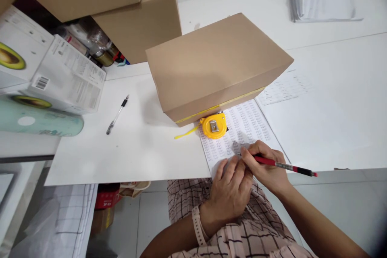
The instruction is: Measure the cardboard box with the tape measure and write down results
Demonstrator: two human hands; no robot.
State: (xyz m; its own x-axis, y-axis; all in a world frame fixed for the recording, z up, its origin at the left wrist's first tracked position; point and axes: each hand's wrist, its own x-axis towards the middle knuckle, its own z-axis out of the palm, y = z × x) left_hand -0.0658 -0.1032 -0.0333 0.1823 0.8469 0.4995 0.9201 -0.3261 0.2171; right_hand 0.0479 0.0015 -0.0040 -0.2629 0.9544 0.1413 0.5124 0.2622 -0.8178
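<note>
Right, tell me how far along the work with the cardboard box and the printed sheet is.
Looks done: the yellow tape measure lies beside the closed brown cardboard box, a short strip of tape out. In hand: the right hand holds a red pen, tip on the white printed sheet, the left hand beside it. Left: hard to judge; the sheet's rows are too small to read.

From our head we look forward and down, close over our left hand [229,191] and right hand [267,169] at the table [136,149] edge.
</note>
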